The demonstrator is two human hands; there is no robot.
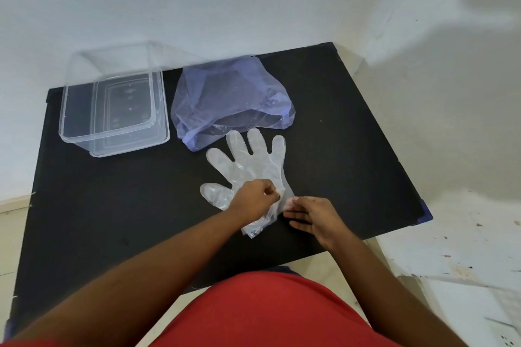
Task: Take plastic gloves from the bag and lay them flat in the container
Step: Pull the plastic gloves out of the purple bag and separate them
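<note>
Two hands are at work at the cuff end of one clear plastic glove (253,169), which lies spread, fingers pointing away, on the black table (112,205). The left hand (253,200) has its fingertips closed in a pinch on the film near the wrist; the right hand (313,215) rests just beside it, fingers loosely together against the glove's edge, though whether it truly grips the film I cannot tell. This stuff looks feather-light, limp and clingy (it will likely crumple or fold on itself if lifted by one corner), so my call is to take it at the cuff with both hands and carry it taut. Just beyond the glove's fingertips sits the bluish plastic bag (231,101), mouth toward the person, contents too dim to make out. Far left, the clear container (112,104) stands open, and no gloves appear in it yet.
</note>
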